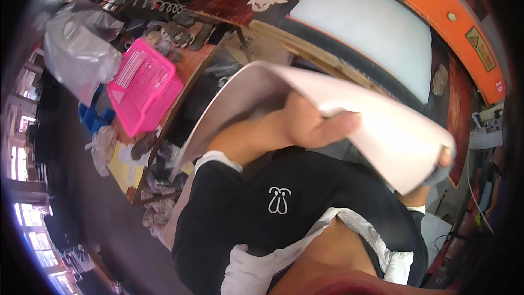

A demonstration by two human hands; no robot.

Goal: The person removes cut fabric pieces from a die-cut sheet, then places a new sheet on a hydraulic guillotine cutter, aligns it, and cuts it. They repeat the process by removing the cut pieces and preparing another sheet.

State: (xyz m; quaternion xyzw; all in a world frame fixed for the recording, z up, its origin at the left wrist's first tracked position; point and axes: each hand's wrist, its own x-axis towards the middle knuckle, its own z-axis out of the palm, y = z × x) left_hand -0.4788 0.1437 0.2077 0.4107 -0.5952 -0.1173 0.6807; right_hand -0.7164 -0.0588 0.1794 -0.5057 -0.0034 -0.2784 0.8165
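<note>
Both hands [305,125] grip bent white sheet [393,131] edges.

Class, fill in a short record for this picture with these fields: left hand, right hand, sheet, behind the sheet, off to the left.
left hand: the left hand grips the large white flexible sheet near its middle, thumb on top
right hand: the right hand pinches the sheet's right corner; fingers mostly hidden
sheet: curved, held up in front of the body
behind the sheet: a white flat board on an orange-framed machine bed
off to the left: a pink plastic basket on a wooden table
</note>
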